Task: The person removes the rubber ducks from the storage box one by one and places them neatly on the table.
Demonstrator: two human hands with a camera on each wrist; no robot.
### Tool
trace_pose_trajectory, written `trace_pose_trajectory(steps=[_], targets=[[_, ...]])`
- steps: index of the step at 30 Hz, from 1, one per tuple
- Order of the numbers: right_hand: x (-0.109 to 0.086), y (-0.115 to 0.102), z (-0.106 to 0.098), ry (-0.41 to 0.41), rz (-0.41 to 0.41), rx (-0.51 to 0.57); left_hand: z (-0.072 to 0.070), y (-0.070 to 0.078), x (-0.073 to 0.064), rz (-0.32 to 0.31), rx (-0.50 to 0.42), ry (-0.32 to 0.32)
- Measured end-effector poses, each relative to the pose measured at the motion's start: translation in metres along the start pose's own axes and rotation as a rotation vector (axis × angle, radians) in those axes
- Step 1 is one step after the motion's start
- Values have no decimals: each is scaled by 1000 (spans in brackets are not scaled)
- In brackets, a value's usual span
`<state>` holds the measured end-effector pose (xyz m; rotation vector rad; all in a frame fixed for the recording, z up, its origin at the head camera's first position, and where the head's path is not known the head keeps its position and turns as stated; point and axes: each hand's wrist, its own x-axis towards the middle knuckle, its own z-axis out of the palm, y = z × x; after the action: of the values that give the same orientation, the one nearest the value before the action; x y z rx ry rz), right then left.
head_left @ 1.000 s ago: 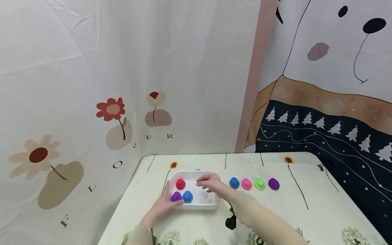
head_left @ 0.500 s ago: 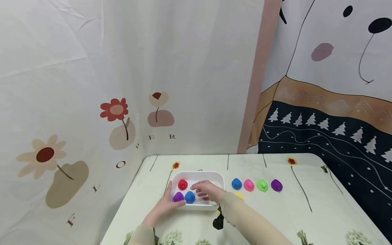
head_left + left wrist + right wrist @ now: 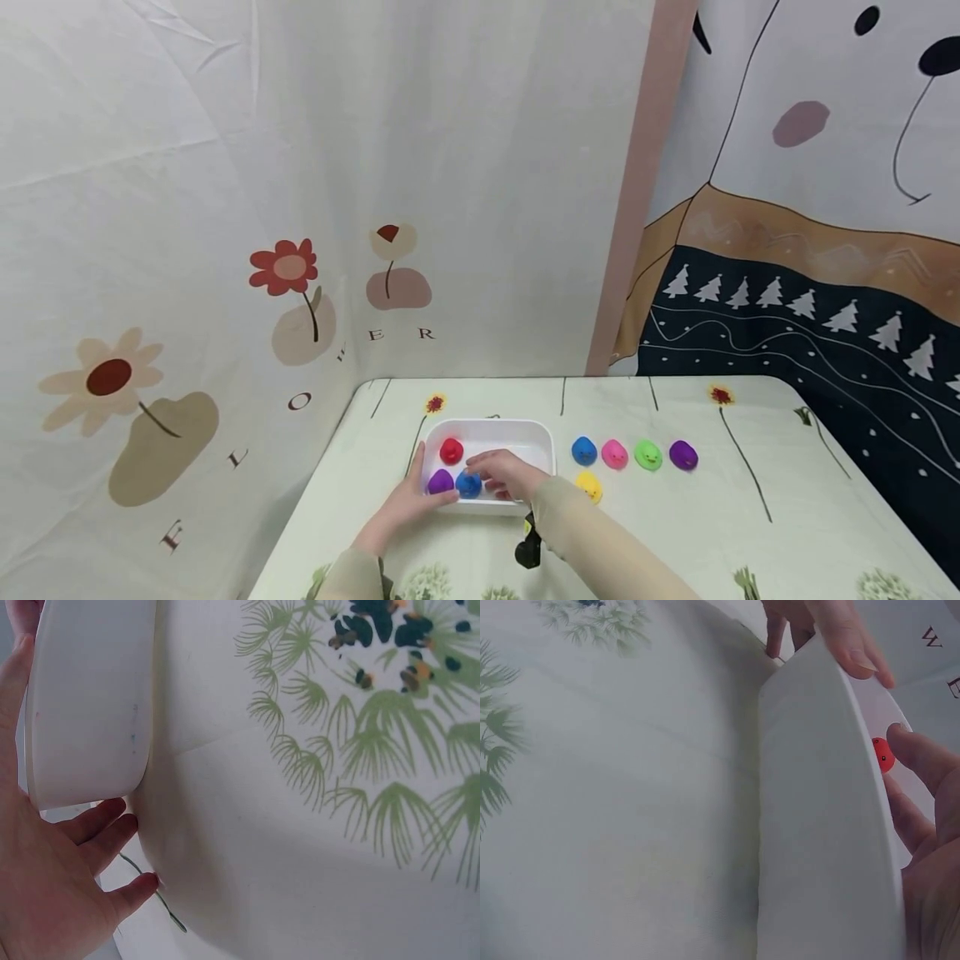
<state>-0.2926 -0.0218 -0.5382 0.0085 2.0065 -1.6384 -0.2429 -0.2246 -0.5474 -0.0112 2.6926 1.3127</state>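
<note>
A white plastic tray (image 3: 517,507) sits on the table. My left hand (image 3: 405,504) holds its left end, thumb over the front rim and fingers along the side; in the left wrist view the fingers (image 3: 127,896) spread below the tray's corner. Inside lie a red toy (image 3: 451,451), a purple toy (image 3: 440,482) and a blue toy (image 3: 468,486), small, rounded and pointed. My right hand (image 3: 510,475) reaches over the front rim, fingertips overlapping the blue toy's upper right. Its thumb (image 3: 922,757) stands apart from the finger below, with red showing between them in the right wrist view.
Right of the tray stand similar toys in a row: blue (image 3: 584,451), pink (image 3: 615,454), green (image 3: 648,455) and purple (image 3: 683,455). A yellow toy (image 3: 589,486) lies in front of them. A black wrist camera (image 3: 528,546) hangs under the right wrist. Printed curtains rise behind the table.
My right hand has moved down and left inside the tray toward the blue toy. The yellow toy has come into view from behind the right arm. My left hand stays on the tray.
</note>
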Motion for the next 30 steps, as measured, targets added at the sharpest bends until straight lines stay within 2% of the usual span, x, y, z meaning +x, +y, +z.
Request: trace_pose_trajectory(steps=[9,18,30], targets=[[-3,3,2,8,-37,-45,1,-1,1,33,13,12],[1,9,6,18,-77,-67,0,1,0,18,40,15],[2,9,5,23,-75,-49,1,2,2,22,34,11]])
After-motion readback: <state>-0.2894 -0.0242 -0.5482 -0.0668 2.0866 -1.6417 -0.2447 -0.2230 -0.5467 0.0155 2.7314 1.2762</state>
